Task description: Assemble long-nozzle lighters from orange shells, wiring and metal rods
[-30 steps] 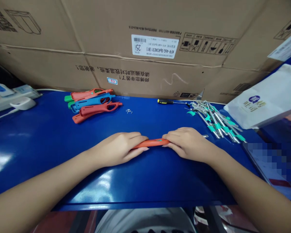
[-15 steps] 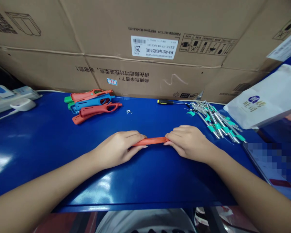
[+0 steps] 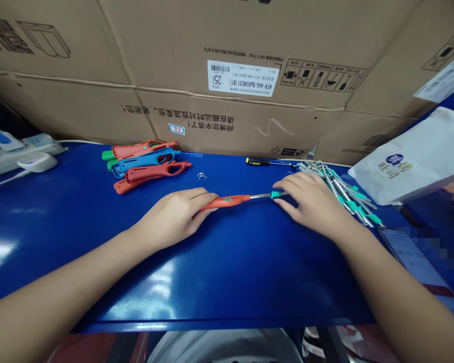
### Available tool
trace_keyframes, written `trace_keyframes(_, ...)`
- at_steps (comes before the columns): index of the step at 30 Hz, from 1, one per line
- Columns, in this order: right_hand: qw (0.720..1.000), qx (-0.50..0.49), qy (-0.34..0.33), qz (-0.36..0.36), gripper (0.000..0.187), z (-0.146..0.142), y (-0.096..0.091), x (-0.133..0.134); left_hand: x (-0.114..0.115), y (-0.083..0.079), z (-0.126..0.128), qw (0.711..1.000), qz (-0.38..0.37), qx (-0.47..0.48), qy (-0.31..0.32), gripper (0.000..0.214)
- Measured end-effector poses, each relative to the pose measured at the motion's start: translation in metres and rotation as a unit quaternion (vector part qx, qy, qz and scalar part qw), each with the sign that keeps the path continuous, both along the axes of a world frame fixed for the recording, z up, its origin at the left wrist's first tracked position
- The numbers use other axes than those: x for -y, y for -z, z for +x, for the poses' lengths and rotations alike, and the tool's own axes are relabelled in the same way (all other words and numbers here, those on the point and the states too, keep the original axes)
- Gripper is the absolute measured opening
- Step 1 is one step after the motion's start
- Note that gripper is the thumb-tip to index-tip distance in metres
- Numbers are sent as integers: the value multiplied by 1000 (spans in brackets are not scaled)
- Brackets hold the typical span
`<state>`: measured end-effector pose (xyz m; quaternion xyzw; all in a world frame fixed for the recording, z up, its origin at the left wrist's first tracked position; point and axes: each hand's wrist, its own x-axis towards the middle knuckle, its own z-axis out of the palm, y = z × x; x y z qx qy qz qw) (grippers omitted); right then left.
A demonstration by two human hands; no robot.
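Observation:
My left hand [image 3: 179, 214] is closed around the rear of an orange long-necked lighter [image 3: 232, 201]. It lies sideways above the blue table, with a green spot on its body. A thin metal tube [image 3: 260, 195] extends from its right end and carries a piece of green tape [image 3: 275, 194]. Around the tube's far end is my right hand [image 3: 312, 204], thumb and forefinger apart on either side of the tape. Its other fingers partly hide the tube's tip.
Red, blue and green lighter shells [image 3: 151, 174] are piled at the back left, beside small screws [image 3: 202, 176]. A screwdriver [image 3: 258, 161] lies before the cardboard box [image 3: 98, 108]. Several metal tubes [image 3: 350, 199] with wires, a white paper bag [image 3: 416, 156] and a power strip [image 3: 41, 143] flank the workspace.
My right hand has moved right and away, off the orange body, and its fingers have spread. The metal tube with green tape now shows. My left hand still holds the lighter, slightly farther away.

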<state>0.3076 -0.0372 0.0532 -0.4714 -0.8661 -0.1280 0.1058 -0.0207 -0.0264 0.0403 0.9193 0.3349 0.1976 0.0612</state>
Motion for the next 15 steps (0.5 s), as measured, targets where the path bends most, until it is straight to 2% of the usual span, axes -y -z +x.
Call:
trace_keyframes(3,1000,-1,-9,-18,14,9,-2,-4,0,0,0,1000,2,5,4,25)
trace_keyframes(6,998,-16,-46,-43,13,10,-1,-5,0,1,1,1000,-3,2,9,25)
trace_keyframes(12,982,-71,-107,-139,15,-14,5,3,5,8,5,998,20,12,55,28)
trace_keyframes(15,975,-84,-123,-165,17,-25,8,10,8,12,7,997,36,11,67,30)
